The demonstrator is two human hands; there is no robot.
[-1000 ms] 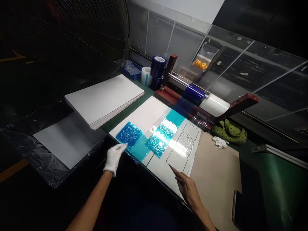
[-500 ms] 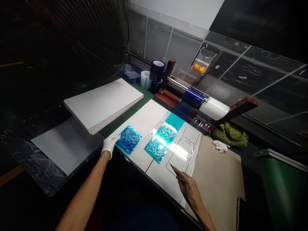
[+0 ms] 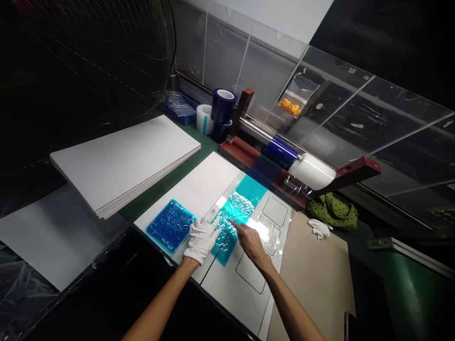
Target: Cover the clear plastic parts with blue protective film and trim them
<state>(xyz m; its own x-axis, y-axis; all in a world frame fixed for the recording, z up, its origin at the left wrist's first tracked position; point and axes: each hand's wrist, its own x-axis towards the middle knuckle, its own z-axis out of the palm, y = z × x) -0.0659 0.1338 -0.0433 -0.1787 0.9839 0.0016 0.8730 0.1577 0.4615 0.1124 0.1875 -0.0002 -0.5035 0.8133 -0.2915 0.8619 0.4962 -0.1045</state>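
My left hand, in a white glove, lies with its fingers spread at the left edge of a crinkled light-blue film strip. It holds nothing that shows. My bare right hand is closed, its forefinger stretched over the same strip; a thin dark pointed tool just shows at the fingertips. The strip runs up to a blue film roll on a rack. Left of my gloved hand, a darker blue film-covered square rests on a white sheet. Black rounded outlines mark the board on the right.
A stack of white sheets stands at left. Behind are tape rolls, a blue tray and a red-brown rack carrying a clear roll. Brown board, a white glove and green dotted cloth lie at right.
My left hand has left the dark blue square and moved right to the light-blue strip. My right hand has moved up and left from the lower outline onto the strip. The view has shifted slightly.
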